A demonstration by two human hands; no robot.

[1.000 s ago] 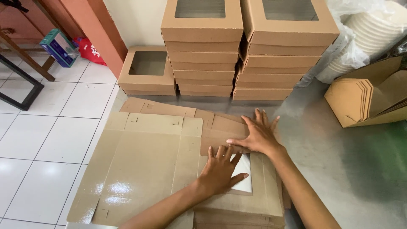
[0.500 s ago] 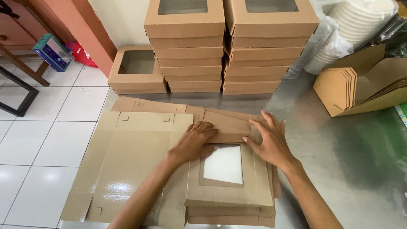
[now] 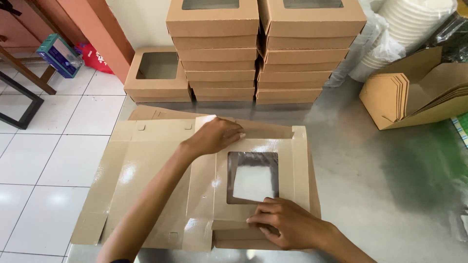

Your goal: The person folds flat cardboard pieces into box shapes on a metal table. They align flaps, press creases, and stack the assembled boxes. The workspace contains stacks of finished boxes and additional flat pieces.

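Flat brown cardboard box blank with a square clear-film window lies glossy side up on top of a stack of like blanks, on the steel table in front of the piled-up finished window boxes. It looks light, thin and bendy, slick on its shiny face, and easily creased; the film seems the weakest spot, so the edges and flaps are the safest hold. Left hand curls over the blank's far flap. Right hand presses flat, fingers spread, on its near edge.

1 head view, steeply down, close over steel table, facing stacked boxes.
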